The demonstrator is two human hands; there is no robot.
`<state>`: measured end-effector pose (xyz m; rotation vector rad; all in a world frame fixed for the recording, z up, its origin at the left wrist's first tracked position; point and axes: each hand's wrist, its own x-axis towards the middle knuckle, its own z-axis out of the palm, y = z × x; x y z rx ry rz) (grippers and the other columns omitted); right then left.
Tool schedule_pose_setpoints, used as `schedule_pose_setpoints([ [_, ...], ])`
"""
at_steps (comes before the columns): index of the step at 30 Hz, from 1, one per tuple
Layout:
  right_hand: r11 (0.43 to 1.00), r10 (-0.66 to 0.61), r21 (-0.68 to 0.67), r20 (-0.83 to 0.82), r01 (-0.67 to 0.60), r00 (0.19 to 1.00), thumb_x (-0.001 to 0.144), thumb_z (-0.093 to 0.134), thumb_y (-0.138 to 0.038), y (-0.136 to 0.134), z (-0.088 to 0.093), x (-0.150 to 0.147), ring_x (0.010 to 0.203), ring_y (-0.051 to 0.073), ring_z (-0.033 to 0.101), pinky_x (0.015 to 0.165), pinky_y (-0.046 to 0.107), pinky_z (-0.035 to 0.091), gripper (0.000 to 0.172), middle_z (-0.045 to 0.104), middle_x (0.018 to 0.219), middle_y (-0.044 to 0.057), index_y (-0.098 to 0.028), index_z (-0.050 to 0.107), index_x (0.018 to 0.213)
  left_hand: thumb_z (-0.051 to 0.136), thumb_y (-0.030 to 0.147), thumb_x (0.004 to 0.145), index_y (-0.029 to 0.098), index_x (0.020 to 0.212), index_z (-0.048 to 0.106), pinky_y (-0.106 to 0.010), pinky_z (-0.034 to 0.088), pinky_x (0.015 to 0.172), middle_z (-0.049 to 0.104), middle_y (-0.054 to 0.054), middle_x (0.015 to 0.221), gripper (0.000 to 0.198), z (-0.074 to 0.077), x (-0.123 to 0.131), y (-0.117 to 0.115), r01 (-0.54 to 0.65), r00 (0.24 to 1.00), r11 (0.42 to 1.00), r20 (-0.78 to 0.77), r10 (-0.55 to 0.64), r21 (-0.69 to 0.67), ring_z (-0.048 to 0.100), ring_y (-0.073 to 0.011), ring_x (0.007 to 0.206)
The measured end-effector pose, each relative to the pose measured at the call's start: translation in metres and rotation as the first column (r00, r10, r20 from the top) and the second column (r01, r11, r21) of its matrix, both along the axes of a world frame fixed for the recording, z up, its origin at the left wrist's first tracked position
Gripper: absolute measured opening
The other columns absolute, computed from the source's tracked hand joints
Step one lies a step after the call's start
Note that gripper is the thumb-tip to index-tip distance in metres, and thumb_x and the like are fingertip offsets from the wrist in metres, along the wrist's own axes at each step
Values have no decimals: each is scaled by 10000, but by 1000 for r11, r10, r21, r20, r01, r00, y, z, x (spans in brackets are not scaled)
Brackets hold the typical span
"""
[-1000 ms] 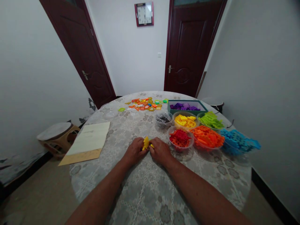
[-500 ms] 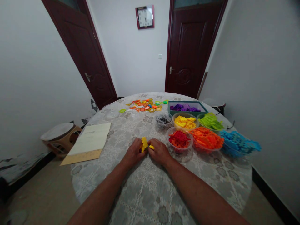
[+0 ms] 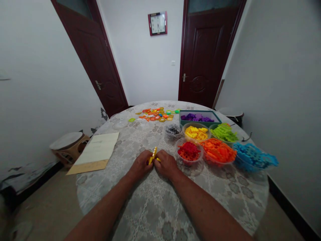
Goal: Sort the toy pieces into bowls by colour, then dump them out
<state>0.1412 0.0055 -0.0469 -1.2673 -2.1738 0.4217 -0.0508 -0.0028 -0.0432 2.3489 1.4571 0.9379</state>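
Side by side at the middle of the table, my left hand (image 3: 141,164) and my right hand (image 3: 166,163) are both closed around yellow plastic building pieces (image 3: 154,153). One flat toothed piece stands up between the fingertips, and more yellow shows low at the left fingers and at the right thumb. How the pieces join is hidden by the fingers. Just right of my right hand sits a clear bowl of red pieces (image 3: 188,151). Behind it are a bowl of yellow pieces (image 3: 196,133) and a bowl of dark grey pieces (image 3: 173,129).
Further right stand bowls of orange (image 3: 218,150), blue (image 3: 253,155) and lime-green pieces (image 3: 224,132). A box (image 3: 200,124) of purple pieces is behind. Assorted colored pieces (image 3: 156,114) lie at the far side. Paper sheets (image 3: 97,147) overhang the left table edge, near a stool (image 3: 67,142).
Both hands have drawn slightly closer together, and the upright yellow piece has turned more edge-on. The whole view has shifted a little as the head moved.
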Motion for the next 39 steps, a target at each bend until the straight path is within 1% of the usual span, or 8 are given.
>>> schedule_pose_setpoints([
  [4, 1000, -17, 17, -25, 18, 1000, 954, 633, -247, -2, 3, -1, 992, 191, 701, 828, 289, 536, 190, 667, 1349, 49, -258, 709, 1128, 615, 223, 876, 223, 884, 613, -357, 525, 829, 609, -41, 927, 8, 9, 5, -4, 25, 999, 999, -36, -25, 19, 589, -217, 888],
  [8, 998, 38, 53, -17, -37, 999, 927, 653, -262, -1, 5, -5, 1098, 223, 708, 914, 336, 566, 201, 505, 1631, 49, -240, 728, 1112, 619, 254, 914, 212, 1049, 666, -374, 566, 927, 618, -102, 1164, 149, 15, 5, -6, 12, 1000, 1000, 1, -12, 9, 631, -240, 1065],
  [11, 998, 54, 28, -28, -53, 998, 926, 651, -280, 3, 4, -8, 1088, 228, 709, 923, 344, 572, 185, 591, 1538, 62, -235, 731, 1086, 608, 252, 936, 218, 1075, 675, -429, 550, 1055, 596, -134, 1368, 158, 13, 2, -4, 2, 1000, 1000, -24, -2, 12, 622, -275, 1246],
  [14, 1000, 27, 5, -104, -26, 994, 913, 663, -275, 6, 0, -10, 1079, 221, 704, 926, 325, 563, 208, 656, 1420, 71, -230, 709, 1111, 616, 276, 947, 223, 1066, 679, -478, 520, 1123, 593, -147, 1428, 145, 9, 0, -2, -10, 998, 999, -55, 12, 36, 584, -308, 1354],
  [21, 998, -43, -49, -175, 35, 984, 924, 611, -182, 11, -8, -10, 932, 205, 691, 827, 290, 509, 201, 727, 1037, 31, -248, 613, 1113, 661, 248, 890, 227, 1123, 668, -400, 613, 911, 530, -134, 1389, 234, 4, 1, -5, -127, 989, 990, -73, 131, 61, 693, -244, 1045],
  [28, 997, -56, -74, -328, 33, 943, 903, 573, -140, 10, -10, -6, 961, 224, 707, 849, 309, 515, 303, 740, 1092, 50, -247, 598, 1185, 637, 220, 884, 201, 1122, 633, -391, 605, 885, 492, -133, 1312, 239, 4, 6, -11, -187, 975, 975, -99, 199, 121, 661, -226, 979],
  [33, 996, -81, -62, -430, 60, 899, 926, 549, -154, 12, -12, -2, 1022, 232, 722, 921, 331, 531, 511, 760, 1174, 82, -218, 558, 1432, 605, 137, 861, 212, 1108, 623, -409, 571, 979, 502, -109, 1241, 259, 4, 6, -10, -190, 981, 969, -12, 194, 160, 633, -235, 1050],
  [39, 999, 24, 42, -394, -8, 919, 928, 533, -174, 17, -14, -1, 987, 228, 702, 919, 320, 524, 229, 754, 1033, 87, -196, 715, 1065, 631, 100, 829, 225, 1066, 631, -399, 536, 1025, 498, -85, 1200, 268, 4, 4, -8, -212, 972, 966, 135, 192, 151, 597, -235, 1126],
])
